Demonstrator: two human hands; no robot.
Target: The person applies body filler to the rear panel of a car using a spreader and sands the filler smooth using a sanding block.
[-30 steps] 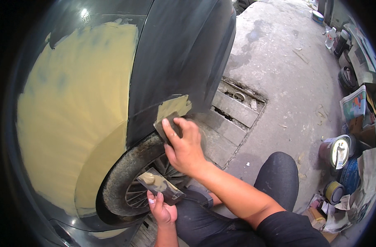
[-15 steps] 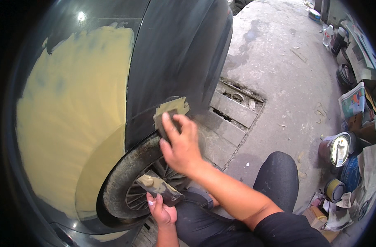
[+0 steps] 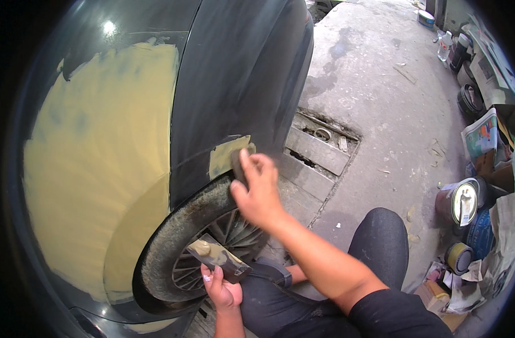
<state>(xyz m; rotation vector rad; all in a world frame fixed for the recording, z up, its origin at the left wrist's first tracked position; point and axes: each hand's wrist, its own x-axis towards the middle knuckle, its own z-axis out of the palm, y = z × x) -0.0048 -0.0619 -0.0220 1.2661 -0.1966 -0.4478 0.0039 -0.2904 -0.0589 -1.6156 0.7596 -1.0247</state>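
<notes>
My right hand grips a dark, flat spreader against the small beige filler patch above the wheel arch; my fingers partly hide the spreader. Lower down, in front of the car's wheel, my left hand holds a dark flat plate bearing a lump of beige paste. A large beige filler area covers much of the dark car panel on the left.
Along the right side lie paint cans, a small round tin, plastic bottles, newspapers and cardboard. Broken concrete slabs with gaps lie beside the car on the concrete floor. My bent knee is at lower centre right.
My right hand and the spreader have moved right across the small patch, uncovering its left part. My left hand stays with the plate. The view has shifted slightly.
</notes>
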